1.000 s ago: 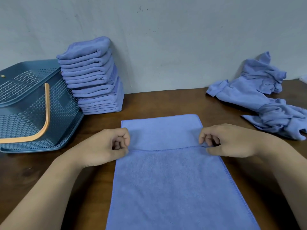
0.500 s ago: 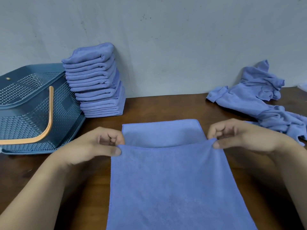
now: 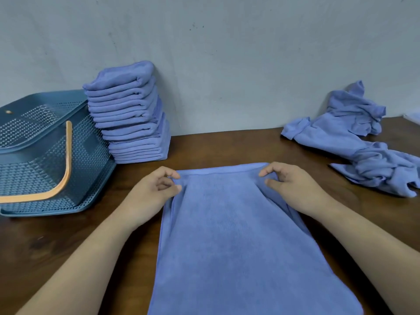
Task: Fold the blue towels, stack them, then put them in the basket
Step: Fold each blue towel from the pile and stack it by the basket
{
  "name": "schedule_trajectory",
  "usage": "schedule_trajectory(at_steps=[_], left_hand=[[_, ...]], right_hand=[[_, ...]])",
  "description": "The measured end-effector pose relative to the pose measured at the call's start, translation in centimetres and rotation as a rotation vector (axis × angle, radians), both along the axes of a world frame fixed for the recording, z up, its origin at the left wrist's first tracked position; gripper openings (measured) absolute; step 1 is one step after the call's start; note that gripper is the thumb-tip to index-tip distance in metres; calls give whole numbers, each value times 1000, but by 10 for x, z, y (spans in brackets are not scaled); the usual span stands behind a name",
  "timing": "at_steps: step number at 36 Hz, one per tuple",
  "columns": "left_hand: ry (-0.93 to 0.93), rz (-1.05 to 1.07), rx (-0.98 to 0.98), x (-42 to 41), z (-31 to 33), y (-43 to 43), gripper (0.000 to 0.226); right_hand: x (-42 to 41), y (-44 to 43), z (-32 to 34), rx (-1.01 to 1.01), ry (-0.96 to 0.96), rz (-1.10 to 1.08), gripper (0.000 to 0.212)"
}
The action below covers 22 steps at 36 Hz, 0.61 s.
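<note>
**Far corners of a soft towel pinched, one in each hand**

Close in, spread lengthwise over the brown table (image 3: 68, 246): a blue towel (image 3: 238, 235), folded over on itself, near end running out of view. Looks light, limp and slightly grippy; best taken at the corners, since likely to sag if lifted mid-edge. At its far edge, pinched between thumb and curled fingers by the left hand (image 3: 154, 189) and the right hand (image 3: 293, 187). Farther back at left, a tall stack (image 3: 129, 114) of folded towels beside a basket (image 3: 34, 142). At right, a crumpled heap (image 3: 354, 142) by the wall (image 3: 227, 64).

Left hand (image 3: 156, 189), right hand (image 3: 293, 187) pinching towel (image 3: 227, 235) corners, folded stack (image 3: 129, 110) (beside basket (image 3: 91, 155))
</note>
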<state>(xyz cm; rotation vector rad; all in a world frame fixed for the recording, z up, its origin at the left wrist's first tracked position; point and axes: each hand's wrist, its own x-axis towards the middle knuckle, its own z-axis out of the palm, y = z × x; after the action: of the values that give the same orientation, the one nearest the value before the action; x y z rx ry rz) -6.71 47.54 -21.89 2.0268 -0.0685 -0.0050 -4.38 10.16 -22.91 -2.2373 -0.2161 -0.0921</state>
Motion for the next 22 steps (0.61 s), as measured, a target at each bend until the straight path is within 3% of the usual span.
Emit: schedule_trajectory(at_steps=[7,13,16,18,22], left_hand=[[-153,59,298,-2,-9,-12,14],[-279,163,203,-1,-4,-12,27],[-307,199,246,4,-4,-9,29],[-269,152,383,8,-11,-8,31],[-247,86,586,11,-26,-5,35]], right_hand=[[3,1,-4,-15,-48,-23,33],[7,7,4,40,-104,-112,44],[10,10,1,-113,-80,-98,43],[8,10,-3,-251,-75,-71,42],[8,11,-7,-344,-98,-50,42]])
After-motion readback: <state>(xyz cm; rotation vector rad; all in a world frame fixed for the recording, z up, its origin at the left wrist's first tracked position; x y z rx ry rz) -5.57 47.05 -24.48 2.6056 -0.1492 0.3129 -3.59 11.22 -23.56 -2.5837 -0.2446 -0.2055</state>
